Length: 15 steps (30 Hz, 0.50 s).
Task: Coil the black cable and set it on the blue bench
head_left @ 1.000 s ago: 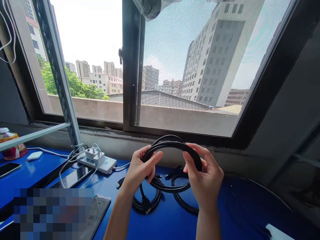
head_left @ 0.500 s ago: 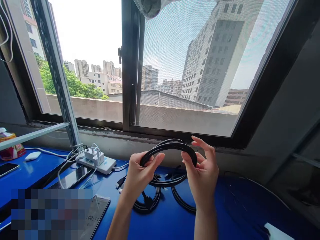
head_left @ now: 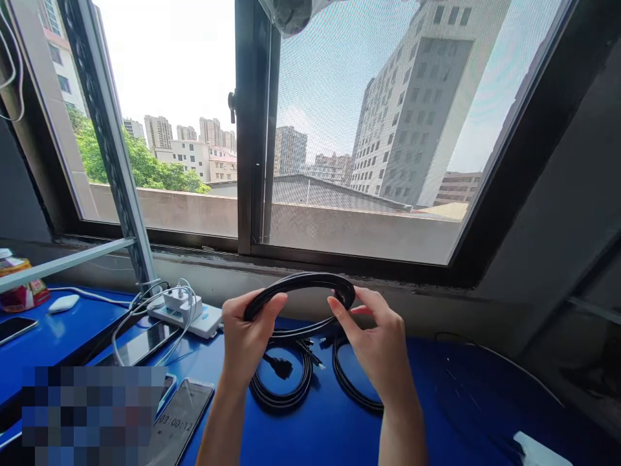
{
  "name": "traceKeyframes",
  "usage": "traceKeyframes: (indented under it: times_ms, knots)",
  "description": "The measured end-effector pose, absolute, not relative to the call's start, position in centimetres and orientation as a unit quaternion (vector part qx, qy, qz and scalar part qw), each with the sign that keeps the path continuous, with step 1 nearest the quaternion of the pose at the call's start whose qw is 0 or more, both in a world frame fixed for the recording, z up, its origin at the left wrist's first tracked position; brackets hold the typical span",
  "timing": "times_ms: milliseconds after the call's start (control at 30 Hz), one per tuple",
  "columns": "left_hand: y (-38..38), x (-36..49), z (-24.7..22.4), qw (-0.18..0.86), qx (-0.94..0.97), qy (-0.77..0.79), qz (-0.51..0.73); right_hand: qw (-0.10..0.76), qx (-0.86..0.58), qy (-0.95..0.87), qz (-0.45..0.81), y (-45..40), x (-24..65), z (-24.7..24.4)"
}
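Here, one coiled black cable (head_left: 301, 282), held raised above a blue table (head_left: 320, 433) in front of a window (head_left: 339, 129). Left hand (head_left: 247, 340): fingers curled and thumb pressed down, clamping the coil's left end. Right hand (head_left: 376, 349): thumb and forefinger pinching the coil's right end, other fingers loosely bent. The coil arches between the two hands, its lower strands hanging just behind them. On the table beneath: two more black cable coils (head_left: 286, 382), side by side, one with a plug lying inside its ring. To the left: a white power strip (head_left: 187, 314) with white leads, two phones (head_left: 177, 424) lying flat near the left forearm, a white mouse (head_left: 64, 302), and an orange bottle (head_left: 17, 281) at the far edge.
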<state>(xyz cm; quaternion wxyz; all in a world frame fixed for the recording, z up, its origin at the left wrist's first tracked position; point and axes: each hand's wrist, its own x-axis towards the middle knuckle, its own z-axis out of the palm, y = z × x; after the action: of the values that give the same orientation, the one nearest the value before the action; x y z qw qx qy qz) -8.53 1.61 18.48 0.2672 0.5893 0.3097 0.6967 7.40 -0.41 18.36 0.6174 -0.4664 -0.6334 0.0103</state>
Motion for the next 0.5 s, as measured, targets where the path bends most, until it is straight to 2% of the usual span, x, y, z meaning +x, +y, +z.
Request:
traceKeyframes:
  times_ms: [500]
  knots:
    - [1.88,-7.56,18.50,0.351,0.539,0.223,0.733,0.655,-0.401,-0.620,0.163,-1.17,7.37,18.94]
